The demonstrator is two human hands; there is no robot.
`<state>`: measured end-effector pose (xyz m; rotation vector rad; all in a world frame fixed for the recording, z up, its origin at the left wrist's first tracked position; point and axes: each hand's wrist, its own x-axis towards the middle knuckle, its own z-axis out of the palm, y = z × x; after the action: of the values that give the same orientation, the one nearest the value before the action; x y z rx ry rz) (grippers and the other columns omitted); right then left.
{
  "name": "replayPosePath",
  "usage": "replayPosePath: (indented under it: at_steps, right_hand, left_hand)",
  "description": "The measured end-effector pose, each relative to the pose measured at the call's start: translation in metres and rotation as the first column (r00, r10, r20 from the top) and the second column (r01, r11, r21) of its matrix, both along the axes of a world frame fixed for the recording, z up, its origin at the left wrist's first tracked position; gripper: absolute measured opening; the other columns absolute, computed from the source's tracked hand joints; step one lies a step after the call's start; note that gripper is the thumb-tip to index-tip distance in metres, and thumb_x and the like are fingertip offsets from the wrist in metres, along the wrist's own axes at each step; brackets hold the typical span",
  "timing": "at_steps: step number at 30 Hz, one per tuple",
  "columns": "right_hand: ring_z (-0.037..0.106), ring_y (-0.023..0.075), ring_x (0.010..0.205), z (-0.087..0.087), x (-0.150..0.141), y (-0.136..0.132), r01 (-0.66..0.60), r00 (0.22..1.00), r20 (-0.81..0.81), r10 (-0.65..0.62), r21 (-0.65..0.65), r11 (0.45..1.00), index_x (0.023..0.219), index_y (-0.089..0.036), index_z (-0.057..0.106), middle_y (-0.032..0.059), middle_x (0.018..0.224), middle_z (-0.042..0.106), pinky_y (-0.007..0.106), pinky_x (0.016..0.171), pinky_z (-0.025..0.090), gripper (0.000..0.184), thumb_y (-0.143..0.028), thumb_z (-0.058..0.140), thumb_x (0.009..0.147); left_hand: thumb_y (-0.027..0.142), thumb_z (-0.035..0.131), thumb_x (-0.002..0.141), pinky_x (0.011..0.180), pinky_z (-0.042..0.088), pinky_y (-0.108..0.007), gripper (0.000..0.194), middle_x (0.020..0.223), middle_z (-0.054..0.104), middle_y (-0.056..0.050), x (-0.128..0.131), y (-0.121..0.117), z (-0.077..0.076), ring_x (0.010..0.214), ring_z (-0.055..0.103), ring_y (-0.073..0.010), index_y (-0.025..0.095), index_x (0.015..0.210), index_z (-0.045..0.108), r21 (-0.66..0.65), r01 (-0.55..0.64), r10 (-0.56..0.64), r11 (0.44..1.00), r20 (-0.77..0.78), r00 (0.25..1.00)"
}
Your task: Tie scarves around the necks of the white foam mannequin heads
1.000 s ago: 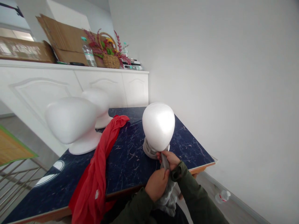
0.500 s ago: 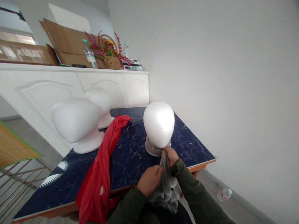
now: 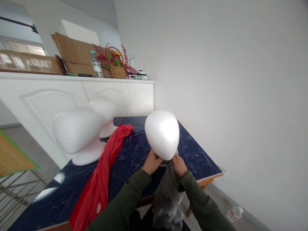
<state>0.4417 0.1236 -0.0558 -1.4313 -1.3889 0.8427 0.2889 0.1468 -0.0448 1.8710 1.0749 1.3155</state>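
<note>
My left hand (image 3: 152, 162) is curled against the underside of the white foam mannequin head (image 3: 162, 134), and I cannot tell whether it grips anything there. My right hand (image 3: 179, 166) is closed on the grey cloth (image 3: 167, 199), which hangs from beneath the head toward me. The head stands on the navy marble worktop (image 3: 197, 154) at 12 o'clock from my hands. A red scarf (image 3: 101, 170) lies across the worktop at 9 o'clock, and two more foam heads (image 3: 77, 130) stand at 10 o'clock.

Left hand (image 3: 152, 162) and right hand (image 3: 179, 166) apparently grip grey cloth (image 3: 167, 195) under a foam head (image 3: 162, 134).
</note>
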Motion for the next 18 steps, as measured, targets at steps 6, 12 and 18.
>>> replayPosePath:
  at_steps: [6,12,18]
  right_hand:
    - [0.057,0.0227,0.098,0.051,0.061,0.033,-0.146,0.981,-0.125,0.147,0.019,0.989,0.098,-0.017,0.063,0.008,0.104,0.064,0.035,0.087,0.042,0.038,-0.045,0.047,0.078]
    - [0.062,0.0207,0.084,0.114,0.138,0.113,-0.169,0.965,0.184,0.186,-0.106,0.98,0.105,-0.012,0.061,0.0081,0.094,0.067,0.033,0.08,0.047,0.036,-0.03,0.054,0.074]
    - [0.056,0.0281,0.096,0.115,0.168,0.201,-0.018,0.864,0.5,0.065,-0.098,0.995,0.099,-0.008,0.063,0.0129,0.095,0.066,0.036,0.085,0.042,0.04,-0.008,0.064,0.059]
  left_hand:
    - [0.036,0.064,0.069,0.097,0.033,-0.041,0.057,0.122,0.05,-0.014,0.046,0.032,0.056,0.115,0.045,-0.0257,0.015,0.119,0.045,0.185,0.097,-0.098,0.978,-0.006,0.995]
    - [0.037,0.07,0.062,0.094,0.036,-0.04,0.072,0.119,0.052,-0.015,0.114,0.114,0.104,0.11,0.049,-0.0267,0.016,0.123,0.038,0.096,0.072,-0.072,0.993,0.0,0.997]
    - [0.036,0.072,0.059,0.094,0.037,-0.04,0.074,0.119,0.053,-0.016,0.156,0.198,0.083,0.111,0.048,-0.0276,0.015,0.121,0.038,0.039,-0.02,0.021,0.999,-0.034,0.999]
